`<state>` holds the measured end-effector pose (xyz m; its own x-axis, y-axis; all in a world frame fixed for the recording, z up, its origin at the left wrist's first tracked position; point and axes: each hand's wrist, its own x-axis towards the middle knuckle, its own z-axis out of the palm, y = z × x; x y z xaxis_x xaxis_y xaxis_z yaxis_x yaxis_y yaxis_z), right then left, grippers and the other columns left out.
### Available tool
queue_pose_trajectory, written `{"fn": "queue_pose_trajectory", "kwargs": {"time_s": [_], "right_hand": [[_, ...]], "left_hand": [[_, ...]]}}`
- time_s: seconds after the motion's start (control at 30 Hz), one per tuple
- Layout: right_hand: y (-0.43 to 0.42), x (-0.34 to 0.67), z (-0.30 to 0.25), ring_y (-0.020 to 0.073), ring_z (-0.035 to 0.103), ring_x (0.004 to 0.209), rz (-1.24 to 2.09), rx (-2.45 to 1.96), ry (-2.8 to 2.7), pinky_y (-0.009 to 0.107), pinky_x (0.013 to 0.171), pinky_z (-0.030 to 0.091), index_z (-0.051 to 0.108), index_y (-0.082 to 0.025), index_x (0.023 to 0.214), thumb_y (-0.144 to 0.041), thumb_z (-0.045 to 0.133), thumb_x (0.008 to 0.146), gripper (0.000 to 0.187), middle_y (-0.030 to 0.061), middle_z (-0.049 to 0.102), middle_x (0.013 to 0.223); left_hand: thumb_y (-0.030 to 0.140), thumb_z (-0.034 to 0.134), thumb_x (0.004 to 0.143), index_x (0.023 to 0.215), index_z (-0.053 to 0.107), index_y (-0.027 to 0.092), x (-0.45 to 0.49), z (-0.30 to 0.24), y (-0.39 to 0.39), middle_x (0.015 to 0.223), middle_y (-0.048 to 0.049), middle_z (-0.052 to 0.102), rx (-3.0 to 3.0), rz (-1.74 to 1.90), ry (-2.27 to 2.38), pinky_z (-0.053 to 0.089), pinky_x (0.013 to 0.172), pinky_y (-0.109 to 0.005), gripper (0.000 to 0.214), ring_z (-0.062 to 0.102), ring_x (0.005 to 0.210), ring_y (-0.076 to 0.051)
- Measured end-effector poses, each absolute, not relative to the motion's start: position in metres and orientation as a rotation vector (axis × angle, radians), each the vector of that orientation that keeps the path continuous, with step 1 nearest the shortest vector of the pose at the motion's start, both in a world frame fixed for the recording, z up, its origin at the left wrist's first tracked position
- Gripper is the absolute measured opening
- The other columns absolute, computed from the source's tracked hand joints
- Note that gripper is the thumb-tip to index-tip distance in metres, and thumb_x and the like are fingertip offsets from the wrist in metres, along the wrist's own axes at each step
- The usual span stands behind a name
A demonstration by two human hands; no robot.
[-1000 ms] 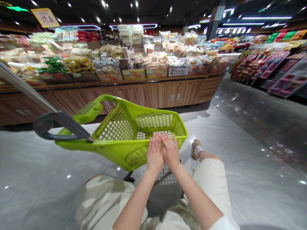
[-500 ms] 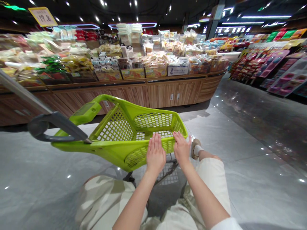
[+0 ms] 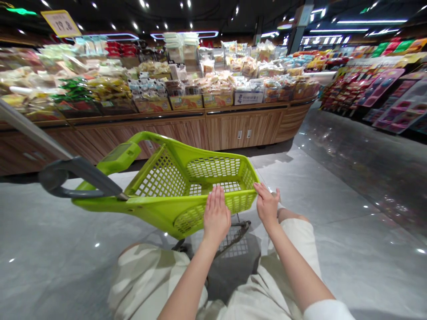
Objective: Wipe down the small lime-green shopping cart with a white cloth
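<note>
The left hand [image 3: 216,217] lies flat and palm-down on the near rim [image 3: 187,198] of a lime-green shopping cart [image 3: 213,168], fingers extended and close together. The right hand [image 3: 267,205] sits apart from it, to its right, with the fingers curved over the right corner of the same rim. The hands are neither pressed together nor pinching. The wide lens bends this area, so the exact contact of the left fingertips is hard to confirm.

The cart's mesh basket extends forward from the hands, and its grey handle [image 3: 78,175] lies to their left. The cart stands on a polished grey floor [image 3: 347,200]. Further ahead, a wooden display table [image 3: 240,130] carries packaged foods [image 3: 216,84]. Pink-packaged goods [image 3: 383,95] hang to the right of the hands.
</note>
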<state>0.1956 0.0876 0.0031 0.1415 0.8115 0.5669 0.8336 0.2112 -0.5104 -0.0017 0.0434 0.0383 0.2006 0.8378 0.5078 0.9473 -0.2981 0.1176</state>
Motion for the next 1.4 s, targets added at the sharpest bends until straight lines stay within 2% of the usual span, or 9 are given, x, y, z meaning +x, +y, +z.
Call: {"fn": "queue_pose_trajectory", "kwargs": {"time_s": [0.13,0.27,0.43,0.57,0.7,0.9,1.03,1.23,1.4], "right_hand": [[0.079,0.134,0.023,0.0225,0.053,0.129,-0.052,-1.512,-1.791,0.053,0.118,0.013,0.062,-0.021,0.126,-0.006,0.037,0.084,0.051,0.0071,0.066,0.128],[0.068,0.104,0.036,0.0185,0.050,0.132,-0.003,-1.293,-2.042,0.045,0.121,0.011,0.053,-0.021,0.137,-0.008,0.041,0.086,0.053,0.0069,0.060,0.138],[0.073,0.168,0.018,0.0167,0.047,0.135,-0.012,-1.276,-2.056,0.052,0.120,0.004,0.048,-0.028,0.141,-0.006,0.035,0.087,0.059,0.0029,0.058,0.140],[0.084,0.212,-0.001,0.0203,0.054,0.129,0.058,-1.426,-1.816,0.058,0.115,0.012,0.059,-0.029,0.128,-0.010,0.034,0.088,0.051,0.0034,0.064,0.133],[0.082,0.173,0.006,0.0229,0.053,0.130,0.018,-1.547,-1.624,0.054,0.111,0.022,0.063,-0.023,0.122,-0.008,0.034,0.085,0.050,0.0065,0.065,0.130],[0.062,0.094,0.033,0.0182,0.050,0.131,0.043,-1.362,-1.928,0.044,0.117,0.015,0.058,-0.022,0.132,-0.007,0.039,0.085,0.053,0.0067,0.061,0.137],[0.066,0.141,0.020,0.0173,0.048,0.134,0.009,-1.316,-1.971,0.051,0.119,0.004,0.050,-0.028,0.138,-0.007,0.038,0.085,0.059,0.0041,0.059,0.139],[0.085,0.206,-0.001,0.0228,0.055,0.128,0.077,-1.551,-1.654,0.064,0.114,0.009,0.064,-0.027,0.122,-0.010,0.034,0.086,0.049,0.0059,0.065,0.130],[0.069,0.129,0.019,0.0243,0.046,0.136,-0.065,-1.630,-1.722,0.058,0.116,0.011,0.058,-0.020,0.131,-0.004,0.037,0.082,0.055,0.0096,0.059,0.139]], "left_hand": [[0.017,0.037,0.091,0.152,0.020,0.003,0.002,0.037,0.045,0.159,-0.0174,0.030,-2.227,-0.707,-1.749,0.024,0.122,-0.045,0.065,0.020,0.150,-0.026],[0.018,0.039,0.091,0.150,0.027,0.002,0.000,0.034,0.045,0.158,-0.0173,0.031,-2.213,-0.654,-1.750,0.025,0.122,-0.045,0.063,0.019,0.150,-0.027],[0.016,0.036,0.091,0.153,0.020,0.004,-0.006,0.034,0.041,0.159,-0.0151,0.031,-2.224,-0.693,-1.739,0.024,0.122,-0.044,0.065,0.021,0.150,-0.024],[0.017,0.036,0.091,0.153,0.020,0.005,-0.003,0.034,0.040,0.158,-0.0148,0.033,-2.223,-0.735,-1.737,0.024,0.122,-0.044,0.065,0.023,0.149,-0.025],[0.017,0.035,0.092,0.152,0.023,0.003,0.003,0.031,0.043,0.158,-0.0152,0.032,-2.212,-0.726,-1.745,0.023,0.122,-0.043,0.062,0.021,0.149,-0.025],[0.020,0.038,0.093,0.151,0.025,0.002,0.002,0.024,0.043,0.160,-0.0152,0.029,-2.193,-0.623,-1.754,0.021,0.123,-0.043,0.062,0.017,0.150,-0.026],[0.017,0.035,0.092,0.153,0.020,0.004,-0.001,0.029,0.040,0.159,-0.0145,0.029,-2.226,-0.660,-1.740,0.023,0.122,-0.043,0.064,0.019,0.150,-0.024],[0.017,0.034,0.093,0.154,0.013,0.006,0.002,0.033,0.038,0.159,-0.0144,0.030,-2.231,-0.739,-1.739,0.024,0.122,-0.044,0.066,0.021,0.149,-0.024],[0.018,0.035,0.093,0.154,0.013,0.006,0.004,0.029,0.040,0.159,-0.0148,0.030,-2.206,-0.734,-1.739,0.025,0.122,-0.045,0.066,0.020,0.150,-0.025]]}}
